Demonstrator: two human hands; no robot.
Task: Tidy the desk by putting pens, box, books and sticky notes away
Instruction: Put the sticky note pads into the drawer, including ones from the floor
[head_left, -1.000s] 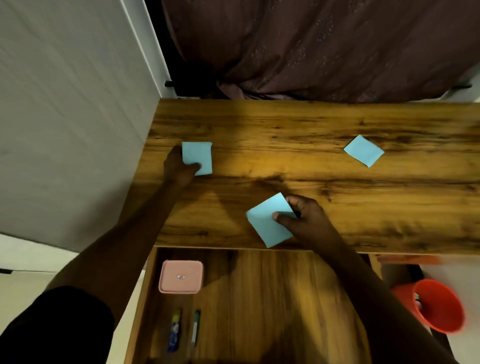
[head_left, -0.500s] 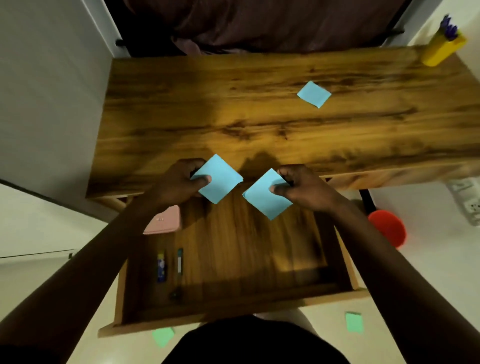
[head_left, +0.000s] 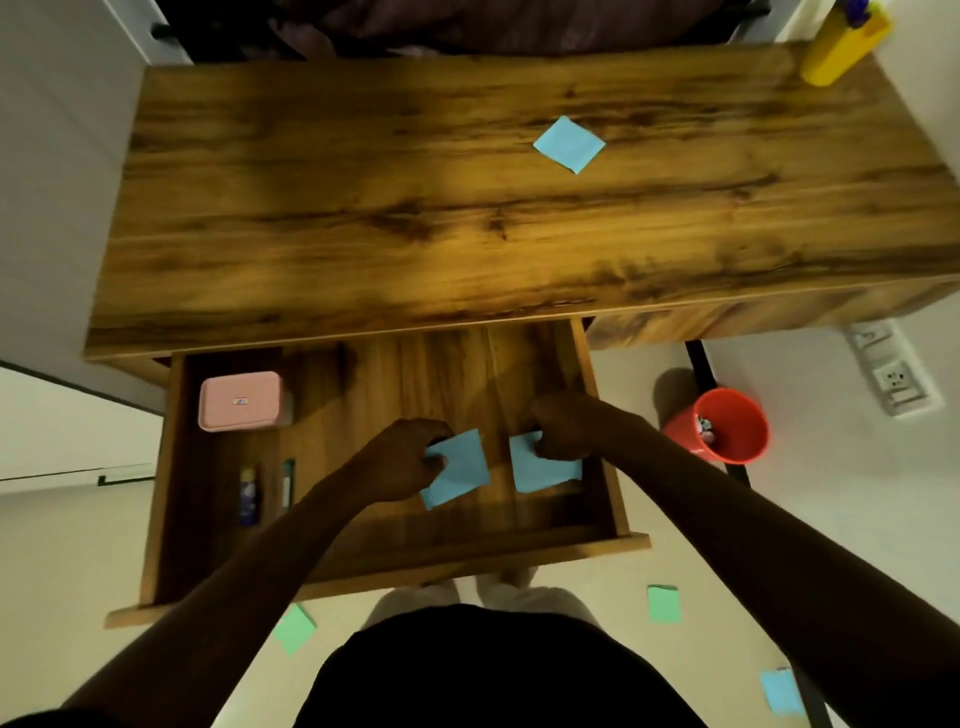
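Both hands have dropped from the desk's front edge down into the open drawer (head_left: 602, 415), each bringing its blue sticky note along. At the drawer's left end sits a pink box (head_left: 241, 400), rounded at the corners, with a smooth lid and a small label. Below it two pens (head_left: 248, 493) lie side by side. The left hand (head_left: 402, 462) pinches the left sticky note (head_left: 462, 470) near its upper left corner, thumb and fingers curled on the paper. That sheet is a flat, matte, pale blue square, tilted over the drawer's wood-grain floor. Just beside it, not touching, the right hand (head_left: 563, 428) grips the right sticky note (head_left: 545, 470) at its top edge, and this sheet sits squarer. Whether either sheet touches the drawer floor I cannot tell. A third blue note (head_left: 569, 144) lies diamond-wise on the desk top (head_left: 363, 208), a streaked brown veneer. Right of the drawer a red plastic bin (head_left: 727, 431) stands on the floor. A yellow holder (head_left: 839, 49) stands at the desk's far right corner.
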